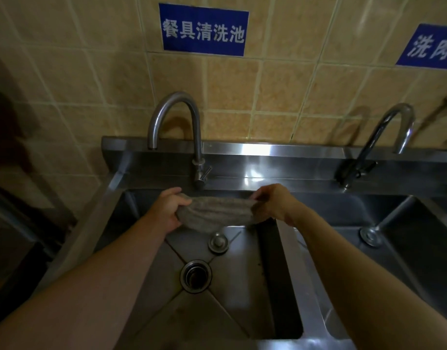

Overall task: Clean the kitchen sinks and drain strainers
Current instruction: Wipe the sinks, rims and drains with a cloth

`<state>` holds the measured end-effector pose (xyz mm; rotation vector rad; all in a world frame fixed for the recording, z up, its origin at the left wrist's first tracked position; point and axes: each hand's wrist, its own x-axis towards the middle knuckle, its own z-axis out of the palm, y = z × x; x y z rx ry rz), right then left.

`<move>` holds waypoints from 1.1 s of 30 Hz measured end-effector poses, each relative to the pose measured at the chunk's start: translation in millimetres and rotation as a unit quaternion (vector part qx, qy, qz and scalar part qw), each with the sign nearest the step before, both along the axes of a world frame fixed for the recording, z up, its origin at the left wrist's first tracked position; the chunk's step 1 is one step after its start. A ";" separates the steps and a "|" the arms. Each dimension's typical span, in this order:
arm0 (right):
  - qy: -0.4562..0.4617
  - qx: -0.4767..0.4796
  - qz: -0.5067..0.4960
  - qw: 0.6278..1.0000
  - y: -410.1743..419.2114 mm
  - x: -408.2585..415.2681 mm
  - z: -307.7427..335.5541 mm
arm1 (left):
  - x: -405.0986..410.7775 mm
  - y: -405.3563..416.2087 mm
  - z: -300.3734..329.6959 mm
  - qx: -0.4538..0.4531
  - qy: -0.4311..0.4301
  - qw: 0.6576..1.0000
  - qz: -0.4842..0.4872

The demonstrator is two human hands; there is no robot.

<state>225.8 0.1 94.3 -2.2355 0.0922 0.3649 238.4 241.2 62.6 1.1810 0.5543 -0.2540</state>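
In the head view, both hands are holding a grey cloth (216, 210) stretched between them over the back of the left sink (242, 286). The left hand (168, 209) is gripping one end with its fingers curled round the bunched fabric; the right hand (273, 202) is pinching the other end, fingers closed on it. The cloth is sagging slightly in the middle, so it is looking soft and limp, probably damp and a bit heavier for it; holding it by both ends, as now, seems the surest way to wring or fold it.

Below the cloth, a strainer plug (218, 243) is sitting on the basin floor, just behind the open drain (196, 276). A tap (177, 137) is arching over the back rim, close above the hands, and could get in the way of lifting the cloth. A second tap (379, 145) is standing over the right sink (419, 248). Two blue signs (203, 29) are hanging on the tiled wall.
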 end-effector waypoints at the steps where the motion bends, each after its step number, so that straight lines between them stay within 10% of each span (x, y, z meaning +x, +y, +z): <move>1: -0.029 -0.055 -0.003 0.998 0.5 1.4 -0.8 | 1.6 1.9 1.1 0.017 -0.006 1.000 -0.009; 8: -0.076 -0.103 -0.079 0.989 3.7 2.6 -7.4 | 7.9 24.7 3.6 0.169 -0.028 0.973 -0.156; 11: -0.064 -0.071 -0.107 0.990 10.8 3.5 -13.8 | 11.6 30.7 -5.8 0.487 -0.052 0.843 -0.220; 15: -0.046 0.014 -0.173 0.984 30.7 4.8 -25.6 | 19.1 27.1 -12.4 0.590 -0.062 0.767 -0.245; 21: 0.109 0.317 -0.152 0.930 71.3 4.1 -34.3 | 27.1 4.4 -30.2 0.158 0.024 0.966 -0.204; 27: 0.170 0.319 -0.092 0.928 95.2 5.1 -41.2 | 33.1 -5.1 -52.1 -0.055 0.092 0.950 -0.292; 33: 0.040 0.067 -0.227 0.971 60.2 0.1 -77.5 | 43.2 -34.9 -96.9 0.011 0.070 0.967 -0.243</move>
